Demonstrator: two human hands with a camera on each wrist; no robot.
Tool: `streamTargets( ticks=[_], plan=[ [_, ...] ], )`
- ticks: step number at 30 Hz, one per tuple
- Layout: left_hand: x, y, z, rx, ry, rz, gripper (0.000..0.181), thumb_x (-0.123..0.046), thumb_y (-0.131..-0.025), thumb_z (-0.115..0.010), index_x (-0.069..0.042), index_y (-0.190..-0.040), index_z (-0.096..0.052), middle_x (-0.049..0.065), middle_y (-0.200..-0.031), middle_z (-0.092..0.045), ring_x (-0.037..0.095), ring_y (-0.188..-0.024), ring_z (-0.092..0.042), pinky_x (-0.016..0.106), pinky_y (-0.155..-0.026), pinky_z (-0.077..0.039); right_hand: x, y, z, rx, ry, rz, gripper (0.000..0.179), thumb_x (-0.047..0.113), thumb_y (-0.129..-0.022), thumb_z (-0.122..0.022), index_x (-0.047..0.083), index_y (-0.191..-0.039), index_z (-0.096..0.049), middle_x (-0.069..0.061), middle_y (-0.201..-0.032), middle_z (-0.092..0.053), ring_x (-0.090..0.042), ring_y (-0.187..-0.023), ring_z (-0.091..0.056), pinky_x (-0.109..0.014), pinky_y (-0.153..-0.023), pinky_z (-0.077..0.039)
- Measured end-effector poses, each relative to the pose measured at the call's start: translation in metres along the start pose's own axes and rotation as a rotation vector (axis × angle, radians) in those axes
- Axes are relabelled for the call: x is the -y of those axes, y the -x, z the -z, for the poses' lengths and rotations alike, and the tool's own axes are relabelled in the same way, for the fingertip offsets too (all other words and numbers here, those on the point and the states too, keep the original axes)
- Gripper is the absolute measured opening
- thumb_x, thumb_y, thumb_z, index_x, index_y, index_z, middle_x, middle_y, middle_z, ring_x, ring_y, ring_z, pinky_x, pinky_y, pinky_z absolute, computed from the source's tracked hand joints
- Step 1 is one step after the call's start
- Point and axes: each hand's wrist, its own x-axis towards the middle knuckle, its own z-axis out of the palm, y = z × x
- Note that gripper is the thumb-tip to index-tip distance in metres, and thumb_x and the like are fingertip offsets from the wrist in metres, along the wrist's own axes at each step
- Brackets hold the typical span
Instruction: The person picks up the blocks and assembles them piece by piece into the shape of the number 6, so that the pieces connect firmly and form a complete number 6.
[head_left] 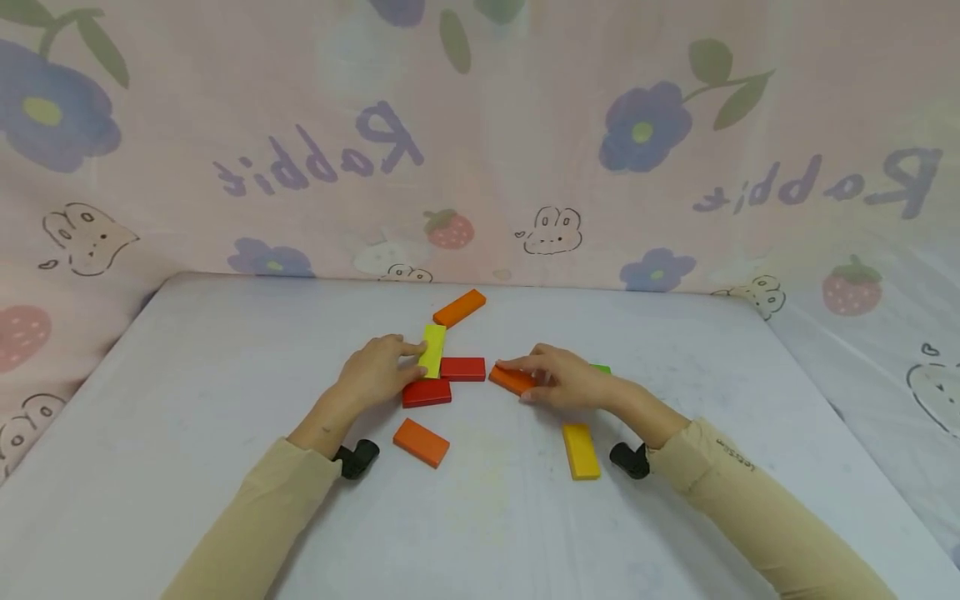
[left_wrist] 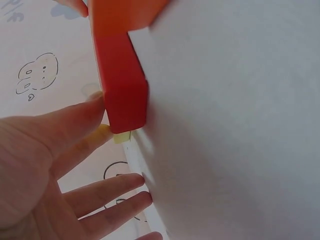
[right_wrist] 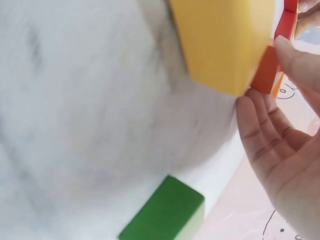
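On the white table, my left hand (head_left: 377, 372) pinches a bright yellow block (head_left: 432, 348) between thumb and fingers. That block lies beside one red block (head_left: 463, 369) and over the back edge of another red block (head_left: 427, 393). In the left wrist view the near red block (left_wrist: 122, 90) hides most of the yellow one. My right hand (head_left: 567, 378) grips an orange block (head_left: 512, 379), thumb at its near side and fingers at its far side. The orange block lies at a slant, just right of the red pair; the right wrist view shows its end (right_wrist: 265, 72) between thumb and fingers.
One orange block (head_left: 460, 308) lies at the back, another orange block (head_left: 422, 442) in front. A deeper yellow block (head_left: 582, 452) sits near the right forearm. Behind the right hand a green block (head_left: 602, 368) is partly hidden. A printed curtain (head_left: 480, 167) hangs behind the table.
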Motion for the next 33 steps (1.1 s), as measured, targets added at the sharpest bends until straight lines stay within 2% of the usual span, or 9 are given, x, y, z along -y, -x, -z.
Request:
streamTargets(
  ticks=[6, 11, 18, 27, 31, 33],
  plan=[
    [0.0, 0.0, 0.0, 0.0, 0.001, 0.0, 0.047, -0.025, -0.093, -0.061, -0.013, -0.138, -0.052, 0.024, -0.143, -0.045, 0.044, -0.132, -0.041, 0.062, -0.105, -0.034, 0.002, -0.006, 0.001, -0.015, -0.023, -0.005, 0.049, 0.014, -0.089, -0.068, 0.018, -0.136, -0.056, -0.003, -0.103, -0.058, -0.016, -0.087, -0.051, -0.026, -0.076, -0.047],
    [0.0, 0.001, 0.001, 0.003, 0.01, 0.007, 0.047, -0.025, -0.093, -0.062, -0.013, -0.138, -0.052, 0.024, -0.143, -0.045, 0.044, -0.132, -0.04, 0.062, -0.105, -0.034, 0.002, -0.008, 0.0, -0.022, -0.003, 0.0, 0.049, 0.013, -0.088, -0.069, 0.018, -0.135, -0.057, -0.004, -0.104, -0.059, -0.018, -0.089, -0.053, -0.026, -0.078, -0.047],
    [0.0, 0.001, 0.001, 0.0, 0.008, 0.003, 0.047, -0.025, -0.093, -0.061, -0.013, -0.138, -0.052, 0.023, -0.142, -0.047, 0.043, -0.132, -0.041, 0.061, -0.105, -0.036, 0.002, -0.005, -0.002, -0.037, 0.009, -0.014, 0.05, 0.015, -0.089, -0.067, 0.016, -0.137, -0.054, -0.005, -0.105, -0.059, -0.019, -0.092, -0.054, -0.03, -0.081, -0.049],
    [0.0, 0.001, -0.001, -0.009, 0.006, -0.007, 0.047, -0.025, -0.093, -0.062, -0.013, -0.138, -0.052, 0.024, -0.142, -0.046, 0.044, -0.131, -0.041, 0.061, -0.105, -0.035, -0.005, 0.017, 0.0, -0.125, -0.038, 0.012, 0.051, 0.015, -0.09, -0.066, 0.005, -0.138, -0.05, -0.013, -0.115, -0.06, -0.026, -0.103, -0.058, -0.039, -0.087, -0.055],
    [0.0, 0.001, 0.0, -0.012, -0.001, -0.025, 0.046, -0.024, -0.093, -0.061, -0.012, -0.137, -0.053, 0.025, -0.142, -0.046, 0.045, -0.131, -0.041, 0.062, -0.104, -0.035, -0.013, 0.029, 0.002, -0.19, -0.024, -0.019, 0.049, 0.015, -0.089, -0.068, 0.005, -0.135, -0.054, -0.015, -0.12, -0.058, -0.029, -0.107, -0.057, -0.042, -0.087, -0.054],
    [0.001, 0.001, 0.001, -0.011, -0.012, -0.028, 0.046, -0.024, -0.093, -0.061, -0.012, -0.137, -0.053, 0.025, -0.141, -0.046, 0.045, -0.131, -0.041, 0.062, -0.104, -0.036, -0.017, 0.036, 0.002, -0.226, -0.001, -0.026, 0.047, 0.015, -0.088, -0.068, 0.005, -0.133, -0.055, -0.016, -0.122, -0.058, -0.029, -0.102, -0.058, -0.042, -0.085, -0.054]
  ],
)
